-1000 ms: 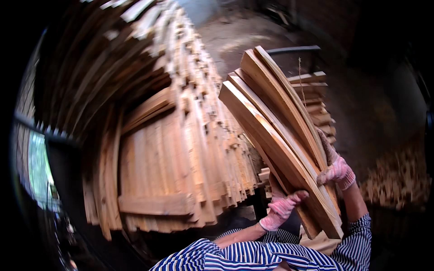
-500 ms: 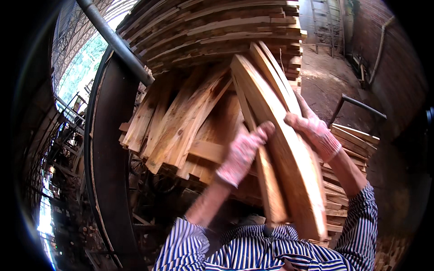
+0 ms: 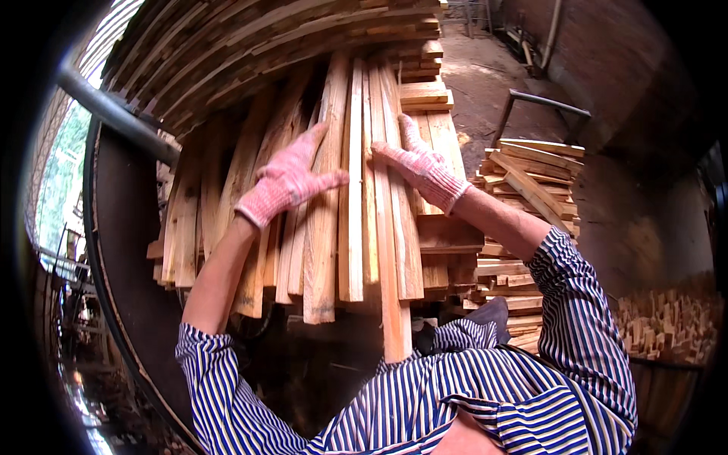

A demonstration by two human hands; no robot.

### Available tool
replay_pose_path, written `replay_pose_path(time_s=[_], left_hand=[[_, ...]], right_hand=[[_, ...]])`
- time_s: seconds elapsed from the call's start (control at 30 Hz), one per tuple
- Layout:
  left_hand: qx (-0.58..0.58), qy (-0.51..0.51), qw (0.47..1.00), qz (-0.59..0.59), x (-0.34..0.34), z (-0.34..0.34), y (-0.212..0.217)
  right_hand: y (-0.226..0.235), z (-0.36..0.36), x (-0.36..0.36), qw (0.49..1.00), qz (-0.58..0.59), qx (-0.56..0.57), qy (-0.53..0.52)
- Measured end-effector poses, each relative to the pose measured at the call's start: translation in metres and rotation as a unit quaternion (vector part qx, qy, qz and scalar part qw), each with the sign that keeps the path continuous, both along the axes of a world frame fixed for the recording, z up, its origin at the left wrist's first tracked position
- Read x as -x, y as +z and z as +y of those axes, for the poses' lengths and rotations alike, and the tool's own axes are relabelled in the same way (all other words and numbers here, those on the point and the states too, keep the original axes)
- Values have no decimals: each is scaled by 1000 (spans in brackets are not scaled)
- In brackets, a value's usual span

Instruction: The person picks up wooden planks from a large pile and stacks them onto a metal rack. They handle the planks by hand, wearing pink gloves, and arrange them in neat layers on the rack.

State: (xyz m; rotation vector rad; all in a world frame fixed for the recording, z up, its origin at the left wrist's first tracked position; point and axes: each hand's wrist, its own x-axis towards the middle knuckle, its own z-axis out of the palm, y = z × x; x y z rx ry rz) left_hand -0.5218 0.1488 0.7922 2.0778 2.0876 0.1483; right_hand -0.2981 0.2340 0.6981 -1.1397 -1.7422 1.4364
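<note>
Several long wooden planks (image 3: 324, 250) lie side by side in a row in front of me. My left hand (image 3: 288, 182), in a pink-and-white knit glove, rests on the left part of the row with thumb and fingers spread. Gloved the same way, my right hand (image 3: 423, 168) lies at the right side of the row. Its thumb stretches over a plank (image 3: 407, 265) and its fingers point away from me along the edge. Between the hands, one narrow plank (image 3: 396, 326) sticks out toward me past the others. Neither hand is closed round a plank.
A tall stack of boards (image 3: 303, 45) rises behind the row. To the right are a lower pile of sticks (image 3: 523, 197) and a metal rail (image 3: 550, 104). At the left a grey pipe (image 3: 121, 114) slants above a dark panel (image 3: 129, 227). Cut wood (image 3: 667, 326) stands at lower right.
The planks held up between both hands have come down onto the row. My hands have moved left in the view and opened. The view has shifted to the right.
</note>
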Motion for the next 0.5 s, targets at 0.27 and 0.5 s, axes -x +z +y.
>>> replay_pose_path(time_s=[0.27,0.5], left_hand=[[-156,-178,965,-109,62,-35,20],[-211,-173,962,-18,131,-28,3]], right_hand=[[6,-9,-1,944,300,123,-61],[2,8,-34,988,95,-4,-122]])
